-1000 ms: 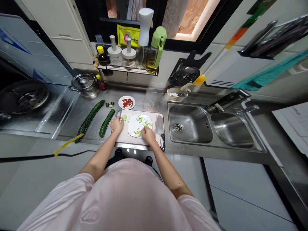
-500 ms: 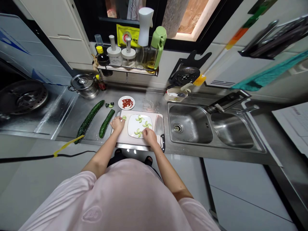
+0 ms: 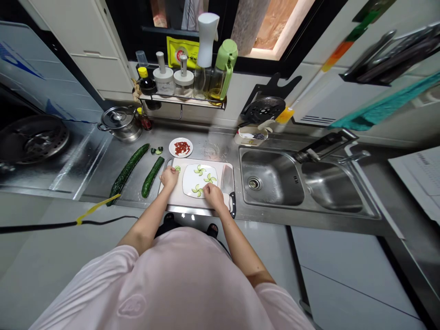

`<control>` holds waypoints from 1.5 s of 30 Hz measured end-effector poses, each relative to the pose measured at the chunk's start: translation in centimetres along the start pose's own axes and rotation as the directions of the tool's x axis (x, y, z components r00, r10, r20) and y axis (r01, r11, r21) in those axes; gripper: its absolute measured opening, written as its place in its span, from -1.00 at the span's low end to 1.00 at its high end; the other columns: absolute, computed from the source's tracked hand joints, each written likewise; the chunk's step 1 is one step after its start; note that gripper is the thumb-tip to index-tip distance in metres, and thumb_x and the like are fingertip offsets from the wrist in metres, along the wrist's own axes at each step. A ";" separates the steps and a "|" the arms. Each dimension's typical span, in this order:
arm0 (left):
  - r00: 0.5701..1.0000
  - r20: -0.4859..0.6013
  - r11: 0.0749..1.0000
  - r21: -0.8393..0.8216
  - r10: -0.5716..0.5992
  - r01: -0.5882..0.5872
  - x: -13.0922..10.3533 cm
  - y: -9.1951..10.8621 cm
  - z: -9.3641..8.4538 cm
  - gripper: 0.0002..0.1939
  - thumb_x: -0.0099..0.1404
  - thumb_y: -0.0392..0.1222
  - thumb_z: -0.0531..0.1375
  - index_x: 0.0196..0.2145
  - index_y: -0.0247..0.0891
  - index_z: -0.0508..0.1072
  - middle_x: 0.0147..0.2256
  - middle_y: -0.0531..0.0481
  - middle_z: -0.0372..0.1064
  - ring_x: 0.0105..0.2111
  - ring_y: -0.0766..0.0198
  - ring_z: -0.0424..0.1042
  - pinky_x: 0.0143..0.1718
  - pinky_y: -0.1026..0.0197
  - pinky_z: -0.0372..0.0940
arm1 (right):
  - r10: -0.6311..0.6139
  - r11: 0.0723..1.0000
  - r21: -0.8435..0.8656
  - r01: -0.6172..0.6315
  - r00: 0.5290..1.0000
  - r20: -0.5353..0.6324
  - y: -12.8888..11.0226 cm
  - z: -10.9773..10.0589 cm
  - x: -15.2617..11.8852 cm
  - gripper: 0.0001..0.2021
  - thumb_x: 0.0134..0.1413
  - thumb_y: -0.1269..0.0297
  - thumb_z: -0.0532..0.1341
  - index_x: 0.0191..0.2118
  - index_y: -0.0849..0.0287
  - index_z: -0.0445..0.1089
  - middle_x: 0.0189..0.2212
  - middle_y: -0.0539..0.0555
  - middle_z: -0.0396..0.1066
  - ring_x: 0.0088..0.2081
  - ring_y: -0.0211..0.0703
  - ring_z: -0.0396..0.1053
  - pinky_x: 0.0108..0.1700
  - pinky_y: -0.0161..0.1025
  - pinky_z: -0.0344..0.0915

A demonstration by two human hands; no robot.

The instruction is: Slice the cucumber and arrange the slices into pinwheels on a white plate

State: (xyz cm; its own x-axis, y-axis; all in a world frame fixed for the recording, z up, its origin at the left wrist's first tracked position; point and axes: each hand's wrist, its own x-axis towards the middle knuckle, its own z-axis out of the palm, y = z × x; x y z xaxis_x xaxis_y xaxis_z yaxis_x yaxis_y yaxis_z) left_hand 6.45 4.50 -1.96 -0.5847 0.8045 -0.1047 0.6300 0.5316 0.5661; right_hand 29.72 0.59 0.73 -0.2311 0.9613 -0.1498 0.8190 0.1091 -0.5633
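A white square plate (image 3: 188,182) lies on the light cutting board (image 3: 175,195). Three green pinwheels of cucumber slices (image 3: 200,170) are laid out on it. At the board's left side, my left hand (image 3: 168,178) has its fingers closed at a small stack of cucumber slices (image 3: 177,168). My right hand (image 3: 213,194) is over the plate's lower right edge, fingers pinched together beside the lowest pinwheel; whatever is between them is too small to see. A knife (image 3: 227,181) rests along the board's right side, its black handle towards me.
Left of the board lie a shorter cucumber (image 3: 152,177), a longer cucumber (image 3: 129,169) and small cucumber ends (image 3: 158,150). Behind the board is a small plate of chopped red pieces (image 3: 175,152). A steel pot (image 3: 121,124) stands back left, a double sink (image 3: 271,176) on the right.
My left hand has shifted very slightly, its fingers drawn a little closer in. My right hand stays at the plate's edge. The pinwheels have not visibly moved.
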 end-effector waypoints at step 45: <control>0.895 0.174 0.542 -0.836 0.411 -0.086 -8.1 9.2 -12.4 -0.61 -0.03 -0.12 0.40 -0.26 -0.26 0.41 -0.43 0.04 0.40 -0.42 0.33 0.40 -0.36 0.30 0.21 | -0.415 0.776 0.367 0.514 0.853 -0.317 -9.4 -10.1 0.8 -0.87 0.20 0.20 0.15 -0.27 0.09 0.41 -0.27 0.04 0.39 -0.13 -0.11 0.29 -0.12 -0.16 0.25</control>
State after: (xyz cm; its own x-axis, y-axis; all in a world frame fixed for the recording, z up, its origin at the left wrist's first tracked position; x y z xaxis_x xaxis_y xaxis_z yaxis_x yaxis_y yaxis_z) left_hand 10.68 -0.41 14.27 -0.1749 0.9846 -0.0036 -0.0361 -0.0027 0.9993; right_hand 27.11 2.90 14.08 -0.3701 0.8548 0.3637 0.3239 0.4857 -0.8119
